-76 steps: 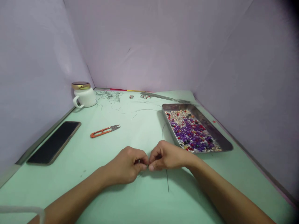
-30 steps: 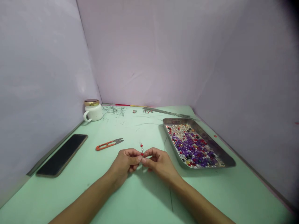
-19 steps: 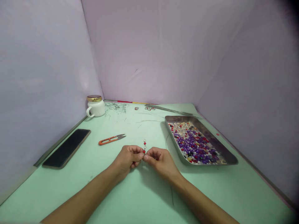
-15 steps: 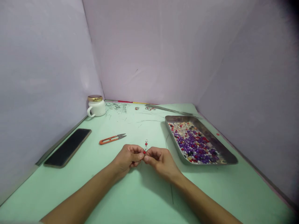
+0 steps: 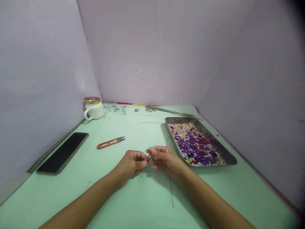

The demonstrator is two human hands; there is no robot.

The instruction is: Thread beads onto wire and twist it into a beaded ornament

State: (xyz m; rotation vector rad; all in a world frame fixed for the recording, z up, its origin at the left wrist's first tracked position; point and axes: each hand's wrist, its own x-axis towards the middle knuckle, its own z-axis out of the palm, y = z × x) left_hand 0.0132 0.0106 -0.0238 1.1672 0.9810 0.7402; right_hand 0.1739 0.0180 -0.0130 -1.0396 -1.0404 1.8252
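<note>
Between my hands is a short beaded wire (image 5: 148, 161) strung with red and white beads. My left hand (image 5: 132, 163) is closed, thumb and forefinger pinching the wire just beside the lowest red bead. A thin dark wire end sticks out below these fingers. At the upper beads, my right hand (image 5: 168, 160) has its thumb and forefinger closed around the strand, with the other fingers loosely curled. The fingers partly cover the beads. Another thin wire (image 5: 172, 192) shows on the table below my right wrist.
To the right stands a metal tray (image 5: 230, 159) of mixed purple, red, white and black beads. Orange thread snips (image 5: 109, 144) and a phone (image 5: 63, 154) lie left. Farther back are a lidded white mug (image 5: 94, 110), wire scraps (image 5: 115, 109), beaded pieces (image 5: 150, 110) and long wires (image 5: 171, 112).
My right hand has moved up from the lower red bead onto the upper beads, and the strand now leans toward it. The view has shifted slightly, so table items sit farther left.
</note>
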